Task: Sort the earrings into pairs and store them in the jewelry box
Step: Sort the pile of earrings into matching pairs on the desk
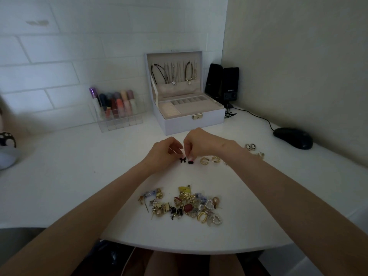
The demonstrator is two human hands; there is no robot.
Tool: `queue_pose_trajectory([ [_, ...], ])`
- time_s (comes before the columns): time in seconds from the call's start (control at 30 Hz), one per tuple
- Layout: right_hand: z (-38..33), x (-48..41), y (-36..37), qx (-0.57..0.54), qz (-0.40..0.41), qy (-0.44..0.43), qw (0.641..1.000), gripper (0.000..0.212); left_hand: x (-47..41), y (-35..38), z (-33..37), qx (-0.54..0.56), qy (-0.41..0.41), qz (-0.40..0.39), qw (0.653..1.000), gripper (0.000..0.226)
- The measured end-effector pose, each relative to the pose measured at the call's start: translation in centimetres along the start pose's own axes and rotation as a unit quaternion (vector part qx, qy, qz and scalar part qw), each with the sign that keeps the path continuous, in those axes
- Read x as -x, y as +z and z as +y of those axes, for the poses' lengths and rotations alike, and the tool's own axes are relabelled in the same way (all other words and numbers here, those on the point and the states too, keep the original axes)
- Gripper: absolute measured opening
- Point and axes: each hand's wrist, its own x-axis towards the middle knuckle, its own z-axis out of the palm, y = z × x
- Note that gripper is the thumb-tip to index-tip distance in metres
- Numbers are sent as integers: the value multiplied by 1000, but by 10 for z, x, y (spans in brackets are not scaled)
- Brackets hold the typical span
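My left hand (165, 151) pinches a small black bow earring (182, 160) just above the white desk. Right beside it, my right hand (199, 143) pinches a second black bow earring (190, 161). Both hands sit close together in front of the open lilac jewelry box (207, 121). A heap of mixed earrings (181, 205) lies nearer to me on the desk. A pair of gold hoops (209, 160) lies to the right of my hands, and a pair of round cameo earrings (250, 146) lies further right.
A clear organizer of lipsticks (116, 110) stands left of the box. Two black speakers (222, 83) stand behind it on the right, with a black mouse (292, 138) and its cable near the wall. The desk's curved front edge (179, 250) is close to my lap.
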Motion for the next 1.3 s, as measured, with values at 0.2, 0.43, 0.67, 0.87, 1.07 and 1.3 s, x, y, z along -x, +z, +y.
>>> queue_pose_trajectory([
  [0.2,2,-4,5,-3,48,-15,999,12,-3,5,4,-32,-8,8,999,17],
  [0.43,5,-2,7,-18,67,-28,997,21,0,0,0,-29,-5,1,1000,19],
  [0.67,8,-2,11,-42,84,-50,994,21,-3,5,2,-27,-16,21,999,20],
  [0.87,10,2,8,-35,76,-26,996,25,-1,3,-1,-12,-12,11,1000,27],
  [1.07,9,1,15,-29,77,-37,996,22,0,2,-1,-14,-15,-8,1000,32],
  [1.3,13,12,13,-90,98,-54,990,21,11,-4,2,-9,-5,9,1000,28],
])
